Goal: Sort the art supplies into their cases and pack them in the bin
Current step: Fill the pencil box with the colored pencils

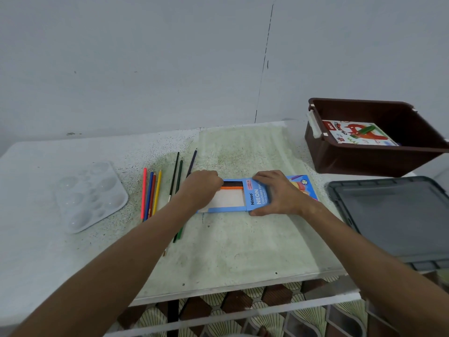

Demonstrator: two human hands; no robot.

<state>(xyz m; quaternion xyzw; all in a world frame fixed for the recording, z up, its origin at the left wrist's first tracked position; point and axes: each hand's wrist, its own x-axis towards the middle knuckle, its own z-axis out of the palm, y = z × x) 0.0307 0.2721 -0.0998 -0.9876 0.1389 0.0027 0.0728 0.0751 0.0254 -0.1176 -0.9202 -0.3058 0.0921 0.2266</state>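
Note:
A blue coloured-pencil case [257, 195] lies flat at the table's middle, its inner tray pulled out to the left. A dark pencil and an orange pencil [232, 188] lie in the tray's far side. My right hand [277, 193] grips the case's sleeve from above. My left hand [200, 188] rests on the tray's left end, fingers curled at the pencils' ends; what they hold is hidden. Loose coloured pencils [150, 193] lie left of the case, with darker pencils and a brush [178, 173] beside my left hand. The brown bin [359, 159] stands at the back right with an oil-pastel box [357, 135] inside.
A clear plastic paint palette [90, 195] sits at the left of the table. A grey bin lid [393, 220] lies at the right, near the table's front edge. A wall runs close behind the table.

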